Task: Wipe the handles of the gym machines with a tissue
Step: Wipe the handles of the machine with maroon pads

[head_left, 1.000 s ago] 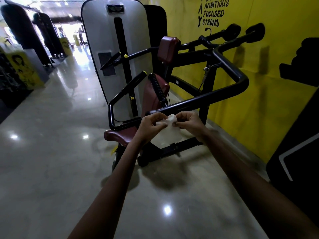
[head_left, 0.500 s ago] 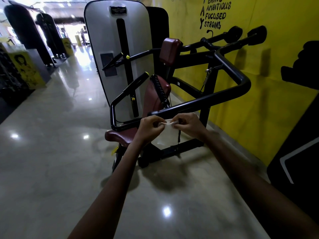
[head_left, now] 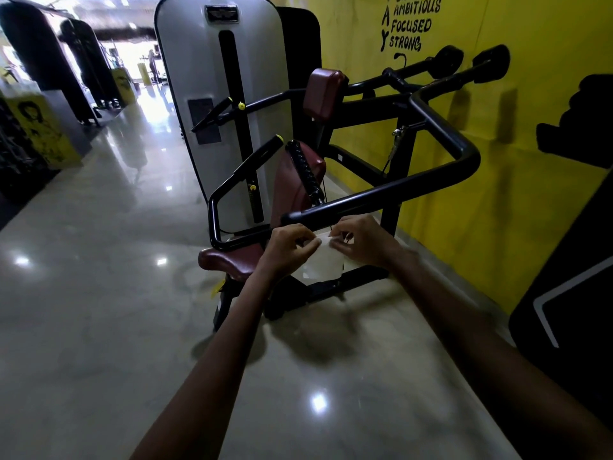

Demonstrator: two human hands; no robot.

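at the left of the scene, a glossy pale floor (head_left: 99,310) is throwing back ceiling lights, and a tall grey weight-stack cover (head_left: 205,94) is standing at the far side of the gym machine. nearer, a maroon padded seat (head_left: 229,260) is sitting low under a thin black loop bar (head_left: 214,210).

moving right, the left hand (head_left: 287,247) is pinching the top left edge of a white tissue (head_left: 323,260) with curled fingers; the thin, limp sheet is hanging below the knuckles. the right hand (head_left: 363,242) is pinching the top right edge, so the tissue is stretched between both hands, apparently being folded or readied.

the handle (head_left: 335,207), a smooth black tube, is lying just beyond and above both hands, nearly touching them. its long axis is running from its capped near-left end up and away to the right, toward a rounded bend (head_left: 464,161). the left hand is nearer the capped end, the right nearer the shaft. a ribbed black grip (head_left: 305,171) is standing farther back.

at the far right, a flat yellow wall (head_left: 497,210) is carrying black lettering.
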